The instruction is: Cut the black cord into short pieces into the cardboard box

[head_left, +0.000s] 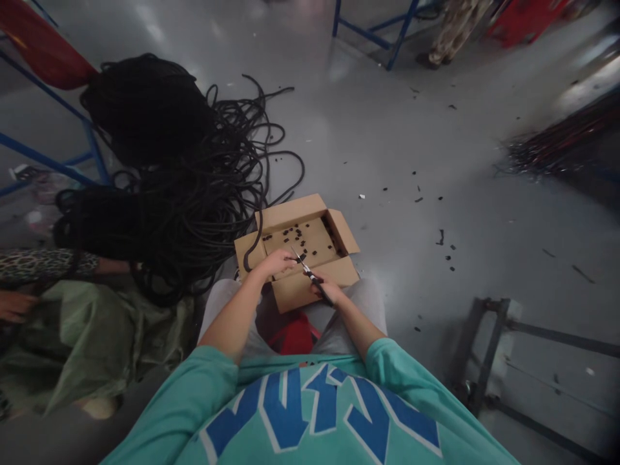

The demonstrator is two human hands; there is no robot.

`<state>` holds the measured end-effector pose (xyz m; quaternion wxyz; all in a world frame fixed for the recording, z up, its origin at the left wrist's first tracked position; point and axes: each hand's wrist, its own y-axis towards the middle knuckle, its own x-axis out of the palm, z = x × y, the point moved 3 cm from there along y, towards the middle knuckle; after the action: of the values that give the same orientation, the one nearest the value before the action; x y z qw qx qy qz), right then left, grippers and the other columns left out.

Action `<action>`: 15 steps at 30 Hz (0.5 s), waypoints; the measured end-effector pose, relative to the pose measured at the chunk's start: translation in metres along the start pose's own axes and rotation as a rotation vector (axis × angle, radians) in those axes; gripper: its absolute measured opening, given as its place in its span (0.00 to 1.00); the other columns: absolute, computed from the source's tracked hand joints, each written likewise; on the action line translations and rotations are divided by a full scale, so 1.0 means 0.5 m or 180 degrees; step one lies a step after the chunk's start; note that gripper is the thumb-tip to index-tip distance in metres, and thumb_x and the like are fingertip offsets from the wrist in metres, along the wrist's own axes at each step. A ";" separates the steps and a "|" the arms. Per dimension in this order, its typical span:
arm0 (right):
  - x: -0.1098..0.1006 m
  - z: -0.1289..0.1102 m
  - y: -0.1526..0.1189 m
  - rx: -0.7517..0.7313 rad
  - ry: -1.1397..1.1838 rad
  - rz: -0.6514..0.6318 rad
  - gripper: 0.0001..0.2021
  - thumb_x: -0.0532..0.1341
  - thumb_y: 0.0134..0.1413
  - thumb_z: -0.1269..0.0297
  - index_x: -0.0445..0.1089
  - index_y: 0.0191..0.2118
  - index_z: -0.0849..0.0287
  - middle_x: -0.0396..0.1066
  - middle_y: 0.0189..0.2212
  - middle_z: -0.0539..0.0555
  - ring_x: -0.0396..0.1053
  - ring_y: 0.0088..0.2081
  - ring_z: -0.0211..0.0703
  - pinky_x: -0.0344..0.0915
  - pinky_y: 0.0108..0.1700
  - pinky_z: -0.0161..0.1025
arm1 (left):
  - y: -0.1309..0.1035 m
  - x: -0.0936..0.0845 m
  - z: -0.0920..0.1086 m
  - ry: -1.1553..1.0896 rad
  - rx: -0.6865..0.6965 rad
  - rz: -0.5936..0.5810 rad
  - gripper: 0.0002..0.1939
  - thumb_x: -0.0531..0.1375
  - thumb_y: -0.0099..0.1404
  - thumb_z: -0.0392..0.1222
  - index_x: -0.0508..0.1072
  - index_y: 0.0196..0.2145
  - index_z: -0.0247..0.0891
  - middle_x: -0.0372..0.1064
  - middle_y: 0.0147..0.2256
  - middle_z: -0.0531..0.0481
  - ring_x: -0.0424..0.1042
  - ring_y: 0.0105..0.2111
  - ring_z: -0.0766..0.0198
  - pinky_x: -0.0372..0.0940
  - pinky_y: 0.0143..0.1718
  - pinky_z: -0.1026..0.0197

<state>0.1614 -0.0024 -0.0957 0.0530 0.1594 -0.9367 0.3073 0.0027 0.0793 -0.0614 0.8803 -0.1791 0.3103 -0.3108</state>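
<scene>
Grey floor (334,142) dotted with black scraps (448,258), scissors (312,276) held over an open carton (293,210)

Seen from the head camera, the floor spreads out beneath blue metal stands (378,40) at the top and left, with a dark metal frame (496,342) at lower right. A bundle of thin dark strands (557,142) lies at the right edge. Black cord (150,116) is heaped and tangled to the left of the carton, and one length of it loops over the carton's left side (whether it runs on into the fingers, I cannot tell).

The cardboard carton sits with its flaps spread, just in front of the wearer's knees. Small black pieces (314,253) are scattered across its bottom. The right hand (330,289) is closed around the scissors' dark handles, above the near flap, the blades pointing up and to the left. The left hand (279,261) pinches something small and black beside the blades.

At far left, another person's hand (17,305) rests near a patterned sleeve (46,265) and rumpled green cloth (87,336).
</scene>
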 end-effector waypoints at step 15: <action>-0.015 0.017 0.017 0.0170 -0.0004 0.0499 0.29 0.58 0.31 0.70 0.61 0.47 0.58 0.56 0.15 0.43 0.50 0.16 0.29 0.47 0.18 0.29 | 0.020 -0.028 -0.015 -0.0078 0.0055 0.0710 0.13 0.56 0.48 0.34 0.71 0.34 0.31 0.69 0.32 0.46 0.66 0.32 0.64 0.60 0.37 0.62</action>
<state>0.1655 0.0011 -0.1089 0.0239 0.0872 -0.9378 0.3352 -0.0063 0.0949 -0.0660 0.9147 -0.1397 0.3148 -0.2114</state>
